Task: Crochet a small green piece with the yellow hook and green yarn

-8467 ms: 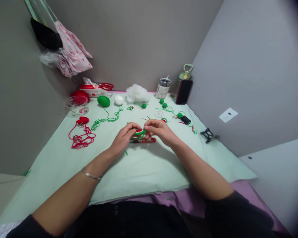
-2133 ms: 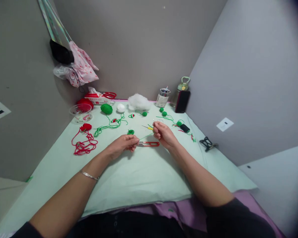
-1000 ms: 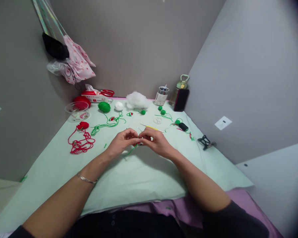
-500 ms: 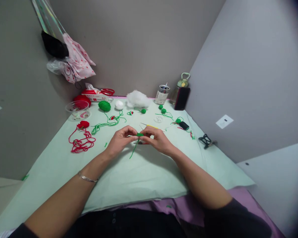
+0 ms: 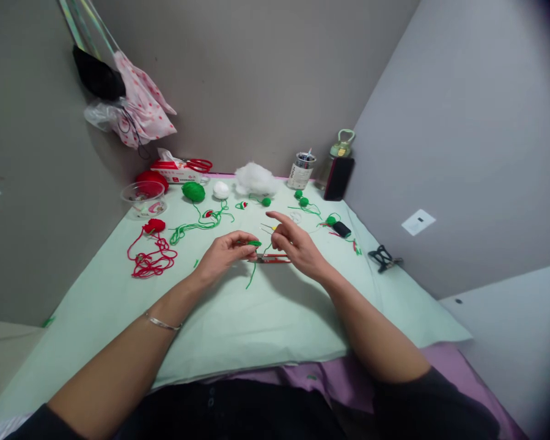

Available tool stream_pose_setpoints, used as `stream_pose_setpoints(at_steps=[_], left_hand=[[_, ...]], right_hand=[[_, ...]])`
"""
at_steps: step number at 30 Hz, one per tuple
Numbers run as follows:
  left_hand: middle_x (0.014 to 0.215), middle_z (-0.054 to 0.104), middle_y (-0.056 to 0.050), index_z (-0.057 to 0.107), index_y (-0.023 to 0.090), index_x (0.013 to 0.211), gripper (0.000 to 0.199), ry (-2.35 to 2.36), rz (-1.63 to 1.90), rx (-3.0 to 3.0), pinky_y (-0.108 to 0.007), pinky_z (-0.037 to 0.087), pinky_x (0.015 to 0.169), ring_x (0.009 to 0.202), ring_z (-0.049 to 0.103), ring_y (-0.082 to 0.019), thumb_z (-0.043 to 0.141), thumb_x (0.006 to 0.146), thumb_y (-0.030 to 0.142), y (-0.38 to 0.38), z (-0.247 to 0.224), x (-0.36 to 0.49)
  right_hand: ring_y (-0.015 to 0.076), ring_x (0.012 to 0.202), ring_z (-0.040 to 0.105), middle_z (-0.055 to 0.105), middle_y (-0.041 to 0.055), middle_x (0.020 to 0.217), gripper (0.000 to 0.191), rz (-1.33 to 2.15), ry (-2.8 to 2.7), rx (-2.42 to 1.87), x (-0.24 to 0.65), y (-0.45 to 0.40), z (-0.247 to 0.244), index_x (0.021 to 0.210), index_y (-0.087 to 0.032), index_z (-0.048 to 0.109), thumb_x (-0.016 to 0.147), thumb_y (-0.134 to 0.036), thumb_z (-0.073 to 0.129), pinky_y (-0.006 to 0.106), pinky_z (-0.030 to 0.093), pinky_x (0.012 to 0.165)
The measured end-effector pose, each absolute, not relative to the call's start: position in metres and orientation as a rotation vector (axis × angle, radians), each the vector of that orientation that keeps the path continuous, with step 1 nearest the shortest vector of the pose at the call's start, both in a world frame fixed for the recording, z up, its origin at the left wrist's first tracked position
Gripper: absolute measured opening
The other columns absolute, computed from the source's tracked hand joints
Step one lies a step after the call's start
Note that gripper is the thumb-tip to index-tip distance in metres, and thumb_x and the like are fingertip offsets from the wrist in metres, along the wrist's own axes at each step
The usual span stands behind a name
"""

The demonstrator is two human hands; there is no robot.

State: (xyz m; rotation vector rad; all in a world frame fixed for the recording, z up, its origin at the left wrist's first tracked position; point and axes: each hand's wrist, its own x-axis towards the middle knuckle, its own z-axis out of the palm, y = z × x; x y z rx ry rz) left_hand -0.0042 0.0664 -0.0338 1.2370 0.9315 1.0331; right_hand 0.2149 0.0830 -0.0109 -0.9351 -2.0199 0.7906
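Observation:
A small green crocheted piece [image 5: 255, 243] is pinched between the thumb and fingers of my left hand [image 5: 229, 253], with a loose green tail hanging below it. My right hand [image 5: 297, 244] is to its right, index finger stretched out and the other fingers curled in. A green yarn strand [image 5: 266, 249] runs from the piece to those curled fingers, which grip it. Red-handled thread snips [image 5: 275, 259] lie on the table just under my hands. Beyond my right hand, a yellow-handled tool [image 5: 274, 228] with a thin metal tip is partly covered.
Red yarn [image 5: 153, 256] lies tangled at left, near a clear plastic tub [image 5: 142, 211]. Green yarn [image 5: 193, 192], a white ball [image 5: 220, 190] and fluffy stuffing [image 5: 255, 180] line the back. A pen can [image 5: 301, 171], phone [image 5: 339, 179] and black clip [image 5: 384, 259] are at right.
My right hand has come away from the crocheted piece to the right, drawing a green strand with it and lifting its index finger. My left hand still holds the piece.

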Motion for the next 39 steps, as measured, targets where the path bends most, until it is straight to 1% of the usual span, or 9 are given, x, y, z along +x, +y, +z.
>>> stream_pose_setpoints(at_steps=[2,4,5,7,12,20,27,34,39], left_hand=[[0.080,0.075,-0.003,0.072,0.018,0.102,0.035,0.941,1.014,1.246,-0.038,0.050,0.090,0.081,0.072,-0.021,0.082,0.076,0.039,0.066,-0.033,-0.004],[0.080,0.076,-0.003,0.073,0.018,0.101,0.033,0.947,1.000,1.255,-0.038,0.050,0.091,0.083,0.072,-0.022,0.081,0.076,0.038,0.065,-0.033,-0.004],[0.080,0.076,-0.003,0.073,0.018,0.100,0.032,0.949,0.995,1.259,-0.038,0.050,0.091,0.083,0.072,-0.022,0.081,0.076,0.037,0.065,-0.033,-0.004],[0.080,0.076,-0.003,0.073,0.018,0.099,0.031,0.952,0.989,1.267,-0.039,0.050,0.090,0.084,0.073,-0.023,0.081,0.075,0.037,0.065,-0.033,-0.003],[0.082,0.076,-0.003,0.073,0.019,0.099,0.030,0.959,0.982,1.293,-0.038,0.049,0.090,0.085,0.072,-0.024,0.080,0.076,0.038,0.066,-0.035,-0.003],[0.082,0.074,-0.002,0.074,0.019,0.099,0.026,0.952,0.956,1.327,-0.036,0.047,0.090,0.084,0.071,-0.022,0.077,0.079,0.036,0.066,-0.036,-0.004],[0.081,0.074,-0.002,0.075,0.020,0.101,0.025,0.920,0.894,1.364,-0.034,0.046,0.087,0.084,0.068,-0.021,0.074,0.082,0.037,0.068,-0.040,-0.006],[0.083,0.072,-0.002,0.074,0.019,0.096,0.022,0.845,0.864,1.346,-0.033,0.046,0.089,0.084,0.066,-0.019,0.076,0.082,0.035,0.068,-0.041,-0.005],[0.083,0.071,-0.001,0.073,0.019,0.099,0.024,0.815,0.886,1.314,-0.033,0.047,0.089,0.083,0.065,-0.017,0.076,0.083,0.037,0.069,-0.043,-0.005]], right_hand=[[0.0138,0.070,0.057,0.059,-0.0029,0.075,0.028,0.753,-2.016,-0.954,0.218,0.085,-0.010,0.123,-0.023,0.060,0.098,-0.021,0.048,0.028,0.047,0.071],[0.0143,0.073,0.059,0.064,-0.0007,0.079,0.015,0.720,-2.034,-0.953,0.220,0.087,-0.010,0.103,-0.023,0.066,0.097,-0.021,0.053,0.028,0.046,0.071],[0.0150,0.076,0.060,0.066,0.0008,0.082,0.012,0.705,-2.041,-0.942,0.220,0.088,-0.011,0.097,-0.022,0.068,0.096,-0.021,0.056,0.028,0.046,0.072],[0.0166,0.082,0.061,0.067,0.0032,0.089,0.010,0.657,-2.053,-0.907,0.219,0.090,-0.012,0.091,-0.023,0.069,0.095,-0.022,0.060,0.030,0.047,0.075],[0.0180,0.085,0.063,0.065,0.0044,0.091,0.013,0.481,-2.112,-0.850,0.219,0.092,-0.015,0.094,-0.024,0.071,0.097,-0.021,0.059,0.032,0.049,0.078],[0.0178,0.083,0.061,0.062,0.0048,0.091,0.018,0.346,-2.188,-0.861,0.221,0.093,-0.015,0.094,-0.025,0.070,0.100,-0.021,0.053,0.031,0.048,0.075],[0.0164,0.081,0.061,0.063,0.0046,0.093,0.018,0.465,-2.242,-0.845,0.223,0.092,-0.013,0.095,-0.024,0.071,0.099,-0.021,0.053,0.030,0.048,0.075],[0.0166,0.085,0.062,0.064,0.0045,0.093,0.017,0.657,-2.255,-0.800,0.221,0.093,-0.017,0.094,-0.023,0.072,0.098,-0.019,0.056,0.030,0.048,0.078],[0.0166,0.084,0.063,0.065,0.0048,0.095,0.013,0.546,-2.197,-0.837,0.218,0.093,-0.022,0.097,-0.024,0.073,0.097,-0.021,0.060,0.030,0.049,0.075]])
